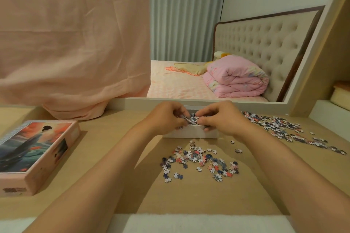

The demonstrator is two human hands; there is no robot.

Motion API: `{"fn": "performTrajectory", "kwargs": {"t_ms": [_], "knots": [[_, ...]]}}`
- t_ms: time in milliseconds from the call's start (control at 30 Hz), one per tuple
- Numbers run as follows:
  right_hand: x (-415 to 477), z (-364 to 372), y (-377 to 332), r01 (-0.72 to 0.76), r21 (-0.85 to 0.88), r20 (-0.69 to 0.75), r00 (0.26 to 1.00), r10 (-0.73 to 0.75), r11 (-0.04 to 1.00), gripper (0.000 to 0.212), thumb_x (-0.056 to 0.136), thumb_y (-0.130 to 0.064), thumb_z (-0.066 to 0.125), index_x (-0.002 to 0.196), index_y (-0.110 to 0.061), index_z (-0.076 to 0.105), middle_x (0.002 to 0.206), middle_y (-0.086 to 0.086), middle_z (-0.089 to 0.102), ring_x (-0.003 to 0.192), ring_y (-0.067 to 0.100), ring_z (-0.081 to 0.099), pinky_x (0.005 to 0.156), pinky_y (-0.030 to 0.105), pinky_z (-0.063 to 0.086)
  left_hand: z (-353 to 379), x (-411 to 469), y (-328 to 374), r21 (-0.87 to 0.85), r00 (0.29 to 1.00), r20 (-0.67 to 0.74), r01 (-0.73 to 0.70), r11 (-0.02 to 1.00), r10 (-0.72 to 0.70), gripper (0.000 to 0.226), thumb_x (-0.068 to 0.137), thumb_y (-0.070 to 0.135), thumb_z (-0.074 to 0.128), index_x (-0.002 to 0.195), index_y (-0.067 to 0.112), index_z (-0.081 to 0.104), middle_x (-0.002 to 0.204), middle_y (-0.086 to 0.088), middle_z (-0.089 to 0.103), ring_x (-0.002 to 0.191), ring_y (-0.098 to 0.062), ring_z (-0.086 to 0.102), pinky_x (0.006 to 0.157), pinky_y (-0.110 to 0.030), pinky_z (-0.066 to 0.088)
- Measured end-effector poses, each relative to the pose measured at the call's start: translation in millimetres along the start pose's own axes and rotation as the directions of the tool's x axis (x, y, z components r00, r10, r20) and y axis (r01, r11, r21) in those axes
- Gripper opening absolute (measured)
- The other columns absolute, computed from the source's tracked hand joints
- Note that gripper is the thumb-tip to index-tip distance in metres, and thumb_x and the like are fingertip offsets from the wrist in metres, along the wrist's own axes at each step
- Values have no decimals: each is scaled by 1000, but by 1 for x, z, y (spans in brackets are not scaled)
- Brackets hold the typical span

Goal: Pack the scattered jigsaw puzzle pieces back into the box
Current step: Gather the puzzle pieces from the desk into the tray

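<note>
— Where are your hands?

— Both at centre frame, over the white box [191,132]. My left hand [166,117] and right hand [221,117] are cupped together on one clump of pieces [193,118], fingers curled round it from both sides. The clump sits right above the opening, so the release goes straight down.

— How does the box lie?

— Its long side runs left to right across the frame, and my hands straddle it. Neither hand is nearer.

— What's left on the table [117,176]?

— A near pile [200,161] just below the box, between my forearms, and a far pile [284,128] trailing off to the right edge. My right hand is closer to that one; I judge plenty remains.

— Anything in the way?

— No. The lid [36,149], picture up, lies well apart at lower left. A pink cloth [75,43] hangs at upper left, behind the table.
</note>
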State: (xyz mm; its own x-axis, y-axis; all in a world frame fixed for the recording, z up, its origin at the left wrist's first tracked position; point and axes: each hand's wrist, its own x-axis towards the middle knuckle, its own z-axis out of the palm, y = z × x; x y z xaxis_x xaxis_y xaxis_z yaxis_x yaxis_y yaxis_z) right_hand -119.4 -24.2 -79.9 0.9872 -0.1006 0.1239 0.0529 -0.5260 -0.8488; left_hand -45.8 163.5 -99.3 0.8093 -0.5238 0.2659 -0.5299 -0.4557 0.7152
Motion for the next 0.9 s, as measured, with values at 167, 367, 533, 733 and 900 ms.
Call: {"fn": "performTrajectory", "kwargs": {"t_ms": [167, 367, 533, 733, 900], "knots": [[36, 10, 4, 60, -80, -212, 974, -76, 995, 13, 83, -9, 79, 84, -21, 75, 80, 5, 75, 66, 23, 73, 67, 35, 62, 4, 13, -16, 92, 980, -201, 14, 996, 5, 10, 84, 13, 74, 90, 20, 73, 80, 4, 68, 65, -5, 58, 56, -10, 43], [41, 29, 15, 123, -369, -16, 990, -139, 921, 22, 98, -30, 60, 106, -20, 78, 106, 2, 75, 98, 20, 66, 86, 35, 51, 13, 12, -23, 245, 993, -67, -80, 966, 99, 17, 94, 20, 63, 104, 17, 76, 88, 4, 66, 77, -10, 58, 69, -20, 43], [37, 20, 17, 113, -371, 19, 993, -114, 922, 22, 99, -20, 58, 112, -23, 75, 111, -4, 73, 100, 11, 64, 88, 28, 48, 11, 12, -20, 372, 993, 15, -112, 922, 114, 23, 96, 33, 58, 112, 28, 73, 109, 3, 64, 97, -16, 57, 85, -35, 47], [21, -10, 21, 85, -149, -9, 996, -87, 985, 32, 88, 5, 66, 95, -24, 76, 94, -4, 77, 87, 7, 71, 86, 28, 56, 17, 11, -1, 359, 975, -18, -199, 912, 220, 20, 89, 38, 62, 107, 31, 68, 104, 7, 56, 96, -11, 54, 84, -34, 47], [-1, -43, 38, 12, -185, -106, 994, -32, 983, 26, 88, 0, 67, 94, -24, 76, 82, -5, 74, 72, 9, 64, 61, 14, 48, 25, 0, 36, 281, 962, 92, -271, 920, 256, 8, 89, 31, 62, 87, 25, 68, 84, 13, 62, 75, -3, 57, 67, -30, 47]]}}
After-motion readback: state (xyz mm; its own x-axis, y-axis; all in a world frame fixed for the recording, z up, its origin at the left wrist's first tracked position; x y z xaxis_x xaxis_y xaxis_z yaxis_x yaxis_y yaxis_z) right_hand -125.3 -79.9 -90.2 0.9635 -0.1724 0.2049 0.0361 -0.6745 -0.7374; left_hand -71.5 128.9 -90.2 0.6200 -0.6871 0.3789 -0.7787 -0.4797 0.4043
